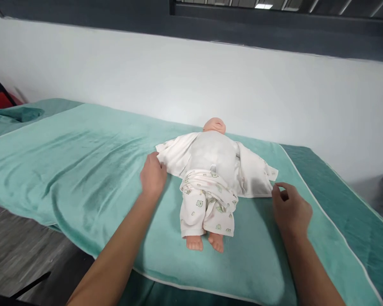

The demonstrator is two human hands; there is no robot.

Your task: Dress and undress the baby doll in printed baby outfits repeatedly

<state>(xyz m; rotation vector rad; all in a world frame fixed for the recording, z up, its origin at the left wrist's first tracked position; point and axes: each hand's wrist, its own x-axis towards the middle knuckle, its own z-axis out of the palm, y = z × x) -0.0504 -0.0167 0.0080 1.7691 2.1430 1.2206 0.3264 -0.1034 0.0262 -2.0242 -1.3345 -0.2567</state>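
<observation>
A baby doll lies on its back on a teal towel, head toward the wall, feet toward me. It wears white printed trousers. A white jacket is spread open to both sides of its grey torso. My left hand rests at the left flap's edge, fingers curled on the cloth. My right hand sits at the right flap's lower corner, fingertips pinched near the hem.
The towel covers a padded table against a white wall. A folded teal cloth lies at the far left. The table's near edge drops to a grey floor on the left.
</observation>
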